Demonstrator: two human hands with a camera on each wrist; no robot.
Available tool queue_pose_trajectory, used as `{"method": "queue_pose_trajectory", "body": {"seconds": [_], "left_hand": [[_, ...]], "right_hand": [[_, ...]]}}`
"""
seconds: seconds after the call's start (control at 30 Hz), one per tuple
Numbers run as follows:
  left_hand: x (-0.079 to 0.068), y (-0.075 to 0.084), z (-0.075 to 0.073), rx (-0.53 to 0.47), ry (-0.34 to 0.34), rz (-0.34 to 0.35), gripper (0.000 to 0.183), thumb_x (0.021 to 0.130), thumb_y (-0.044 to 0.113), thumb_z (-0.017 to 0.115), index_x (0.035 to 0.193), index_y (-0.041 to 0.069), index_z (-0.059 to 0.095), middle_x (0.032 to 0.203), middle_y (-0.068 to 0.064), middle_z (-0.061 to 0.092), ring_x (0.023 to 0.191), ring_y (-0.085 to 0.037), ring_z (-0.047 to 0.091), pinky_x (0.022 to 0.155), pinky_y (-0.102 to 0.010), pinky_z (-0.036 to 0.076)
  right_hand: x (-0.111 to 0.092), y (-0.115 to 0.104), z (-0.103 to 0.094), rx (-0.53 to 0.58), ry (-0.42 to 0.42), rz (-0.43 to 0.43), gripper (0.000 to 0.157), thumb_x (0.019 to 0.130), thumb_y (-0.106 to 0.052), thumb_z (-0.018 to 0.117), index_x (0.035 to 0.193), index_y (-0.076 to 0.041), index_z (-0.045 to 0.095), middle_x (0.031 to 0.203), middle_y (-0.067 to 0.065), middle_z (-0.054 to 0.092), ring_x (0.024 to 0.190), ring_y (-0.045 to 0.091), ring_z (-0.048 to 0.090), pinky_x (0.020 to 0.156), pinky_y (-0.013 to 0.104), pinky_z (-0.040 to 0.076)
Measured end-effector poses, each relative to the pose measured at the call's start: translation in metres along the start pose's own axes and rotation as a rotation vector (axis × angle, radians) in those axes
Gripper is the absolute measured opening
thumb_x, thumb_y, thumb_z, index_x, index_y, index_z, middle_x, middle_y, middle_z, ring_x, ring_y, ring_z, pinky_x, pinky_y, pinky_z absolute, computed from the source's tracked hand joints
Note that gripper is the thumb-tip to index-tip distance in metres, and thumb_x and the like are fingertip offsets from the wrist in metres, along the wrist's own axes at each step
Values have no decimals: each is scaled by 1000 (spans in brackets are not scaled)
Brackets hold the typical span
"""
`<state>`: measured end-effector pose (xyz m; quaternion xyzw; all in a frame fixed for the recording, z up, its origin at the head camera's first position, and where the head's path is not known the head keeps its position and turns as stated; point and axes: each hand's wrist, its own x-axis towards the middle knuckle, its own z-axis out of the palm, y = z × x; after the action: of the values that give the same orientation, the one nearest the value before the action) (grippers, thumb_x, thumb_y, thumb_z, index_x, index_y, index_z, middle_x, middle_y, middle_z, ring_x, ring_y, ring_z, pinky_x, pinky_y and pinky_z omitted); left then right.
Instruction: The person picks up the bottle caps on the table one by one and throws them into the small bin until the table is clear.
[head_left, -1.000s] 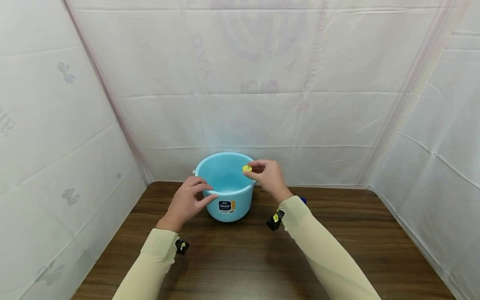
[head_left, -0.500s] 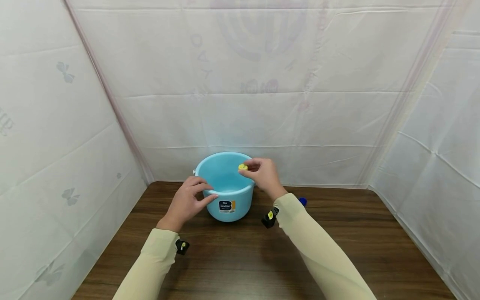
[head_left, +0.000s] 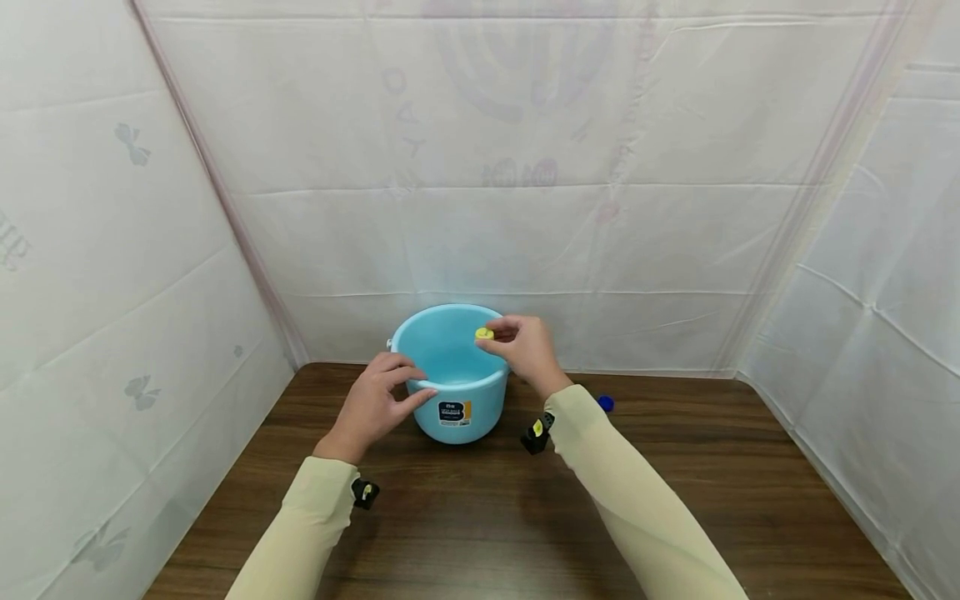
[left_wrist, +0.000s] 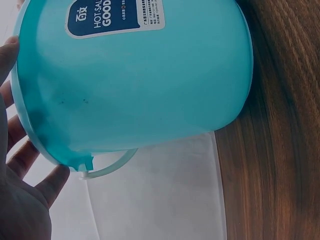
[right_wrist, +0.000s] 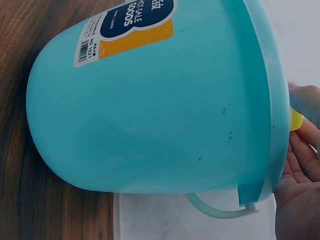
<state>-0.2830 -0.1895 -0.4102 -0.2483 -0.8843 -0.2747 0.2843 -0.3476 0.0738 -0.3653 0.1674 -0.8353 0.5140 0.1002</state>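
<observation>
A light blue plastic bucket [head_left: 450,408] with a label on its front stands upright on the table, near the back wall. My left hand [head_left: 371,404] grips its rim at the front left, thumb outside and fingers over the edge; the left wrist view shows the thumb on the bucket [left_wrist: 140,95] rim. Between right thumb and fingers I pinch a small round yellow cap [head_left: 484,334]. That right hand [head_left: 528,346] hovers at the right side of the bucket's mouth. In the right wrist view the rim partly hides the yellow cap [right_wrist: 296,120].
A small blue cap [head_left: 605,403] lies on the dark wooden table [head_left: 480,517], right of the bucket. White sheeting [head_left: 637,250] stands behind the table and along both sides. The bucket's pale handle [left_wrist: 115,165] hangs at its back.
My right hand has moved slightly left with the yellow cap, further over the bucket's mouth. More of the blue cap shows beside the sleeve. The left hand and bucket have stayed still.
</observation>
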Motion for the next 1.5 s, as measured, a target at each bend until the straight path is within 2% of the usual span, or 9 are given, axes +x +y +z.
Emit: {"method": "queue_pose_trajectory", "body": {"seconds": [0.27,0.6,0.8,1.23,1.5], "left_hand": [[-1,0,0,4,7,10,23,83,34,87,97,17,79,102,2,68,105,-17,56,81,-42,58],[-1,0,1,-5,5,6,24,83,34,87,97,16,79,103,1,68,107,-19,57,88,-44,58],[-1,0,1,2,6,12,23,83,33,87,98,17,79,103,2,68,105,-17,56,81,-40,58],[-1,0,-1,0,1,-1,23,83,33,87,97,17,79,103,1,68,106,-18,57,85,-42,58],[-2,2,-1,-9,5,-5,24,82,33,87,96,16,79,102,0,68,105,-20,57,87,-45,58]], "right_hand": [[1,4,3,0,6,-5,35,86,-28,86,112,-7,77,107,8,78,97,21,75,85,37,62],[-1,7,2,-17,14,-15,44,86,-32,85,121,-8,75,124,9,74,117,26,71,96,43,59],[-1,7,0,7,12,-21,42,87,-32,85,120,-7,75,125,14,73,118,31,69,97,44,58],[-3,16,-11,85,29,-50,43,87,-30,84,120,-3,74,125,17,72,118,36,68,99,45,57],[-6,22,-20,76,57,-54,43,87,-33,84,118,-4,75,118,12,75,108,27,72,94,41,60]]}}
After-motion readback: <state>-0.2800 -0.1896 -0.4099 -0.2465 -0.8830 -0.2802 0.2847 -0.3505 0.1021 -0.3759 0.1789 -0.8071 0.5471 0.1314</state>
